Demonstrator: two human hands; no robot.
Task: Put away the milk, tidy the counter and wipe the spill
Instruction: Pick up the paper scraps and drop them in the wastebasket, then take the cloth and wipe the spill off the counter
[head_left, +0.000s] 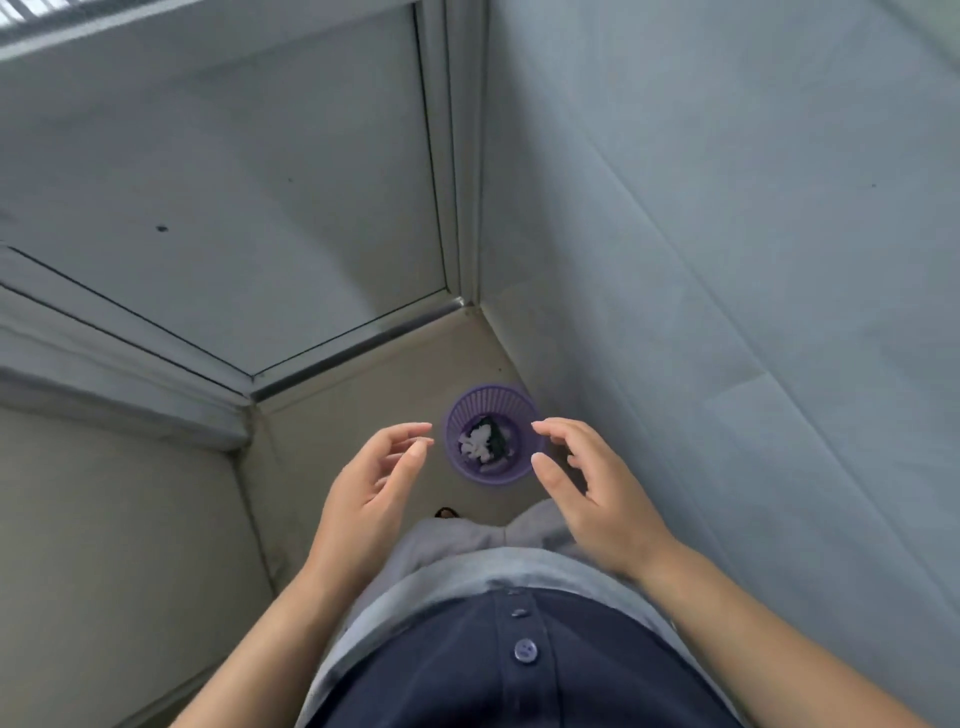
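A small purple plastic waste basket stands on the beige floor in a corner, seen from straight above. Inside it lie crumpled white tissue and something dark green. My left hand hovers to the left of the basket, fingers relaxed and holding nothing. My right hand hovers over its right rim, fingers spread and empty. No milk, counter or spill is in view.
A pale tiled wall rises on the right. A grey door with a metal threshold closes off the corner behind the basket. A beige surface runs along the left. My dark buttoned shirt fills the bottom.
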